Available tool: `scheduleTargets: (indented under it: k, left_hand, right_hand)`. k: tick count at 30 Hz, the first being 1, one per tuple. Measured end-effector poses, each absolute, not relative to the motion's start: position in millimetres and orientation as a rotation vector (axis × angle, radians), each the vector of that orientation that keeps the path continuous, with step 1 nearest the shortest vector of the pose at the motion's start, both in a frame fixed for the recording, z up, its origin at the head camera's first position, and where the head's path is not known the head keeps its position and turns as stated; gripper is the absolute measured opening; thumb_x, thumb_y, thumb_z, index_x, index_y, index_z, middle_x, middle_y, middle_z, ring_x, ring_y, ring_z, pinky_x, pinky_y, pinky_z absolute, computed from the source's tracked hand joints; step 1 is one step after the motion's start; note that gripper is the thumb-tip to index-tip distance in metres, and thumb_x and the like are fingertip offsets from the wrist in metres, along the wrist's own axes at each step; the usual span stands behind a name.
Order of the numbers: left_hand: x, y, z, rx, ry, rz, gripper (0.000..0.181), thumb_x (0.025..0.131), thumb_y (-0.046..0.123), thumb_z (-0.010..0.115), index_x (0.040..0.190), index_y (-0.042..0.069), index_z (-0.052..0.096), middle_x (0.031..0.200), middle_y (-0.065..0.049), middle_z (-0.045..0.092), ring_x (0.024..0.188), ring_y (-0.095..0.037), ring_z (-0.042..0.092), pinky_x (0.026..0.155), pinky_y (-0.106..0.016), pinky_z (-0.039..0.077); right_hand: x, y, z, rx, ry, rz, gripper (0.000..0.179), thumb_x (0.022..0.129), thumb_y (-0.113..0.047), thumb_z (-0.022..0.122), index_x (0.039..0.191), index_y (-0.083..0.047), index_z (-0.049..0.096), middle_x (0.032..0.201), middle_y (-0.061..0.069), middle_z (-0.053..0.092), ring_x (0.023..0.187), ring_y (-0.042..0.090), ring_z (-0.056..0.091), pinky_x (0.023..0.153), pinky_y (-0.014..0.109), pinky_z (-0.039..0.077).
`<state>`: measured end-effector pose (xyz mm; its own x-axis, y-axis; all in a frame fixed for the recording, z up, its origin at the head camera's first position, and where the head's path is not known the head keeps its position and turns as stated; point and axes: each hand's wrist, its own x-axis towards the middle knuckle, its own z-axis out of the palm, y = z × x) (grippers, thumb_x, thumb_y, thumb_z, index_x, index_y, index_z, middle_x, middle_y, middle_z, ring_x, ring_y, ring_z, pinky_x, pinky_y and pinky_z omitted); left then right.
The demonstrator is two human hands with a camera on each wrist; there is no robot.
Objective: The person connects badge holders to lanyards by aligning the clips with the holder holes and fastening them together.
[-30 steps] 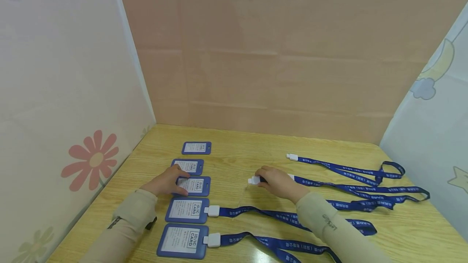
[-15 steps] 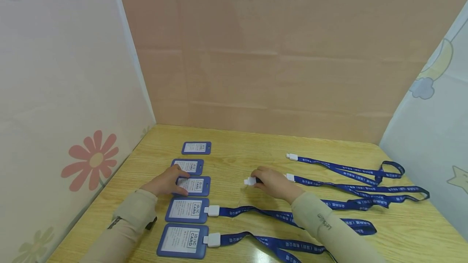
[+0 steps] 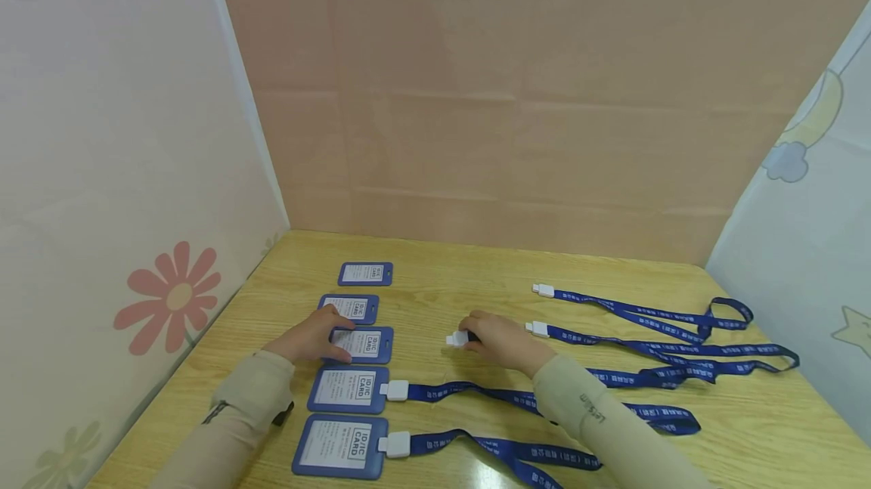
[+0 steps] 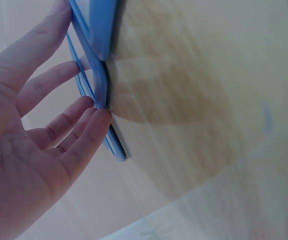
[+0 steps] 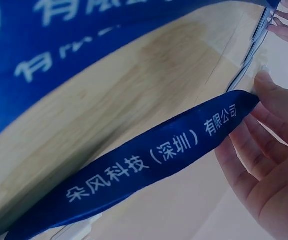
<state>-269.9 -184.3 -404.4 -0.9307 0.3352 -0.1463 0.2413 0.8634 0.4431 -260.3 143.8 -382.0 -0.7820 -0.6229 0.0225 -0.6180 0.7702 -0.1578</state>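
Observation:
My left hand (image 3: 314, 336) grips the left part of a blue ID card holder (image 3: 370, 344) lying on the table, thumb on the near edge and fingers on the far edge. In the left wrist view that hand (image 4: 49, 115) has its fingertips on the blue edges. Further right, my right hand (image 3: 503, 343) pinches a dark blue lanyard by its white clip (image 3: 457, 339), whose tip points left toward the holder, apart from it. The lanyard's strap (image 5: 149, 157), with white lettering, trails from the right hand (image 5: 269, 145) in the right wrist view.
Two card holders (image 3: 365, 273) lie beyond my left hand. Nearer me, two holders (image 3: 347, 389) are joined to lanyards by white clips (image 3: 398, 391). Two loose lanyards (image 3: 543, 290) lie at the right. A peach cloth (image 3: 510, 111) stands behind the table (image 3: 449, 270).
My right hand has moved slightly left, bringing the lanyard's clip closer to the card holder and dragging the strap along. My left hand stays in place on the holder.

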Motion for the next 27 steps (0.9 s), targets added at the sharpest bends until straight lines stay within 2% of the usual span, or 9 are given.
scheduleTargets:
  k: [17, 27]
  left_hand:
    - [-267.1, -184.5, -401.7, 0.465, 2.823, 0.640, 0.058, 0.067, 0.030, 0.082, 0.116, 0.005, 0.065, 0.102, -0.009, 0.052, 0.089, -0.019, 0.047, 0.084, -0.038, 0.044]
    - [-268.5, -183.1, -402.2, 0.422, 2.812, 0.635, 0.058, 0.068, 0.027, 0.082, 0.118, 0.005, 0.064, 0.104, -0.010, 0.052, 0.092, -0.021, 0.047, 0.088, -0.040, 0.044]
  right_hand:
    - [-261.0, 130.2, -385.7, -1.048, 2.901, -0.243, 0.026, 0.087, -0.020, 0.064, 0.109, -0.006, 0.064, 0.101, 0.005, 0.064, 0.088, 0.016, 0.062, 0.076, 0.031, 0.052]
    - [-264.8, 122.0, -385.1, -1.052, 2.899, -0.246, 0.026, 0.088, -0.022, 0.064, 0.109, -0.006, 0.064, 0.101, 0.005, 0.064, 0.088, 0.016, 0.062, 0.076, 0.031, 0.052]
